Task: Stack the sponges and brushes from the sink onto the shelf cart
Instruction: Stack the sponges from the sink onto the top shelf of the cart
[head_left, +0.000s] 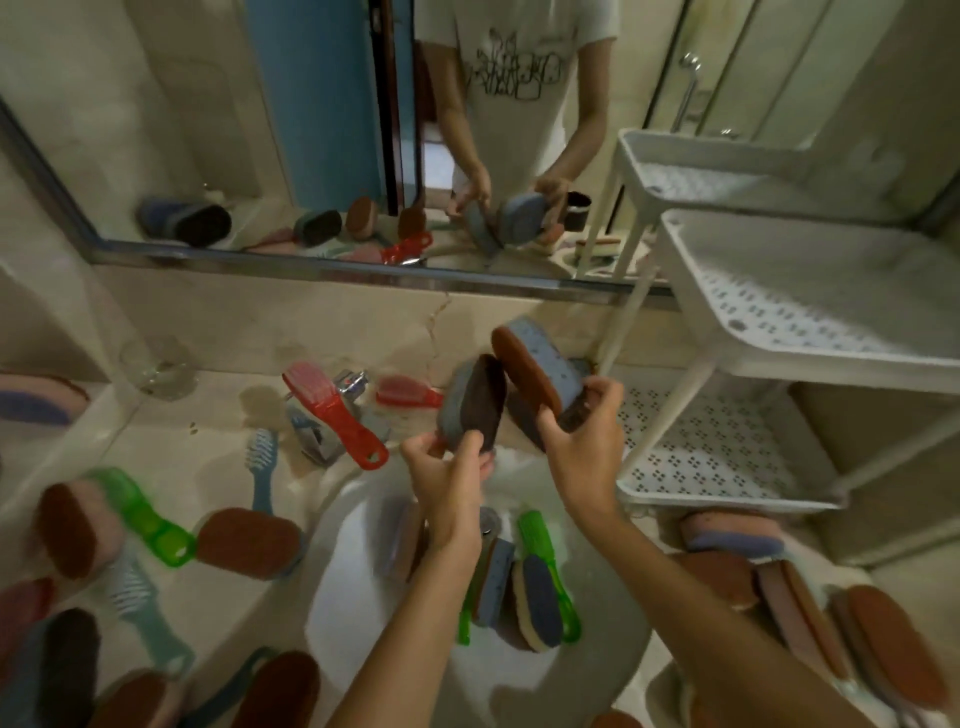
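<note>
The left hand (447, 470) pinches a blue sponge with a dark scrubby side (472, 402), fingers pressed on its bottom end. The right hand (584, 421) grips another blue sponge with a brown scrubby side (535, 364), thumb on one side and fingers wrapped round the other, and there may be a second sponge tucked under it. Both sponges are up in the air above the sink (363, 597), near each other, just beside the white shelf cart (810, 358). The cart's shelves look bare. More sponges and a green brush (545, 551) lie in the sink, and a red brush (337, 410) sits by the tap. Sponges are light and squishy, so a soft squeeze on the long sides should hold them fine. If wet, they may drip and feel a bit slippery. Laid flat, they should stack without rolling. Brushes are hard, so the handle is the best place to grab.
</note>
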